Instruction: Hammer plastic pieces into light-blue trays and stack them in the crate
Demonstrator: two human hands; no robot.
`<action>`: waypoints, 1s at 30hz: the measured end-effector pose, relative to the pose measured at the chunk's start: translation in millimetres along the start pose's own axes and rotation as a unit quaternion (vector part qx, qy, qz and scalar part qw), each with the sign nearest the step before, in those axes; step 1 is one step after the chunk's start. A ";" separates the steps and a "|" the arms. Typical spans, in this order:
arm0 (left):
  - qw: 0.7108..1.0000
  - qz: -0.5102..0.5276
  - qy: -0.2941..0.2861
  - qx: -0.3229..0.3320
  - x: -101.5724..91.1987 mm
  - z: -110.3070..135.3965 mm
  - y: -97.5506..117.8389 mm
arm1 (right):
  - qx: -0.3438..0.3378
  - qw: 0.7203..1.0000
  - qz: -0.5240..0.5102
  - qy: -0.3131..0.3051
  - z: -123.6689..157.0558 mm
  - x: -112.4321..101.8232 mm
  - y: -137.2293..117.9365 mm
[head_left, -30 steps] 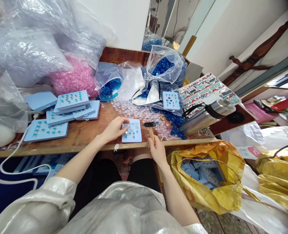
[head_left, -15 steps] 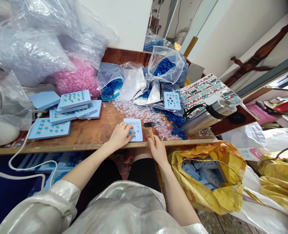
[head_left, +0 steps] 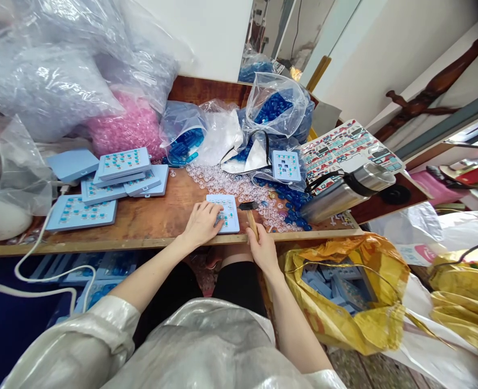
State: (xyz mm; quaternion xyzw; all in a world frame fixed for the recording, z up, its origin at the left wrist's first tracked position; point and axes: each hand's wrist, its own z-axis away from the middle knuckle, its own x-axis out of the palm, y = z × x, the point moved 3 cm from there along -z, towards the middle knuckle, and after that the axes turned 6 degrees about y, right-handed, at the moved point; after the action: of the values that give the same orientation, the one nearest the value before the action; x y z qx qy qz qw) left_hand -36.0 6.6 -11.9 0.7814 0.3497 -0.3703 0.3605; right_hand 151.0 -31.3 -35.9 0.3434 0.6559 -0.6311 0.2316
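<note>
A small light-blue board (head_left: pixel 229 208) studded with teal caps lies near the front edge of the wooden table (head_left: pixel 149 219). My left hand (head_left: pixel 203 221) rests on its left side, fingers curled down onto the caps. My right hand (head_left: pixel 262 247) sits at the table's edge, closed round the wooden handle of a small hammer (head_left: pixel 250 212) whose dark head lies just right of the board. Loose clear rings (head_left: pixel 230 186) and blue caps (head_left: pixel 293 213) are scattered behind and to the right.
Finished blue boards (head_left: pixel 117 175) are stacked at the left. Plastic bags of clear, pink (head_left: pixel 125 129) and blue (head_left: pixel 275 108) pieces crowd the back. A steel flask (head_left: pixel 346 192) lies at the right. A yellow sack (head_left: pixel 344 292) of boards stands beside my right knee. A white cable (head_left: pixel 40 270) hangs left.
My left hand has slid from the board's upper left corner down onto its lower left part. The right hand and hammer have hardly moved.
</note>
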 end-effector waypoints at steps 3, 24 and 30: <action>1.000 0.011 0.005 -0.003 3.3 -0.8 1.9 | -0.001 1.000 0.003 0.001 0.1 0.2 -0.1; 0.989 0.133 0.055 -0.044 11.6 7.1 -14.5 | -0.078 0.987 0.118 -0.073 11.8 -11.6 -52.2; 0.985 0.152 0.044 -0.063 13.4 6.7 -17.6 | -0.087 0.975 0.186 -0.083 14.7 -8.1 -57.8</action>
State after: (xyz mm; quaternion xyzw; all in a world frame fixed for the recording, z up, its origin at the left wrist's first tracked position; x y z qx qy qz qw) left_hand -46.1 13.5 -31.5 0.8168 0.2653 -0.2539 0.4450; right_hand 111.5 -45.2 7.3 0.3844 0.6116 -0.5433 0.4277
